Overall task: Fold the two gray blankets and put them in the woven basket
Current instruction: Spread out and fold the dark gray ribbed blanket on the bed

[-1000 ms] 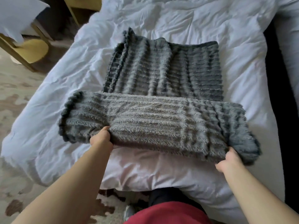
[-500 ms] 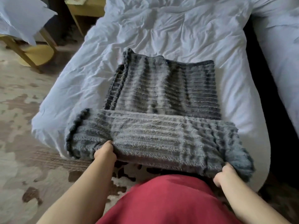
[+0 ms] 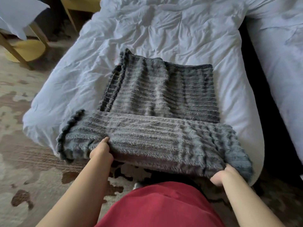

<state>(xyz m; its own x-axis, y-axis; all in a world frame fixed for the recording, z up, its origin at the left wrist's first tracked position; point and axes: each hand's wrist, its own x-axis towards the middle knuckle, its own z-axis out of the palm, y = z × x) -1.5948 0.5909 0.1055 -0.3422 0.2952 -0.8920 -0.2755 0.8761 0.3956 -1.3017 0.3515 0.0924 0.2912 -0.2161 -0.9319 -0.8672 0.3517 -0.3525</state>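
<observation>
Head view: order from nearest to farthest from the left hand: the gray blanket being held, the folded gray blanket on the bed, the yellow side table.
1. Held gray blanket, gripped by the left hand, directly in front.
2. Folded gray blanket, lying on the bed just beyond.
3. Yellow side table, far left, off the bed.

A plain red garment [image 3: 164, 205] covers the torso, and the 2 forearms [image 3: 78, 190] are bare.

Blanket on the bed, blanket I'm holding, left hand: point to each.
folded gray blanket [image 3: 160, 92], head view, ribbed top face.
held gray blanket [image 3: 147, 136], head view, middle.
left hand [image 3: 100, 152], head view, back of hand.
</observation>
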